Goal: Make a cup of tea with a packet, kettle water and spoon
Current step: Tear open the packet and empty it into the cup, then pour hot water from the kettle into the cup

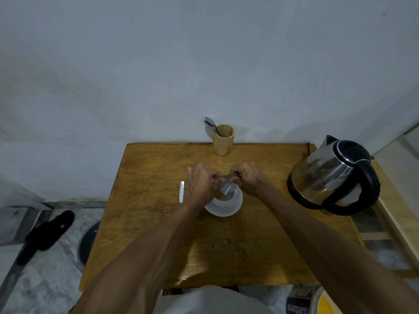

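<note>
A white cup [226, 206] stands in the middle of the wooden table [147, 223], with orange-brown powder showing inside it. Both hands hold a silver packet [225, 188] tilted mouth-down over the cup. My left hand [200, 185] pinches its left side and my right hand [248, 177] pinches its upper end. A torn silver strip [181, 191] lies flat to the left of the cup. Spoons [210, 123] stick out of a wooden holder [223, 139] at the table's far edge. The steel and black kettle [333, 175] sits at the right.
The table stands against a pale wall. On the floor at the left lie a black sandal [47, 232] and a dark round lid [87, 241]. A paint can [303, 302] is under the near right corner, and wooden frames [399, 223] lean beyond the kettle.
</note>
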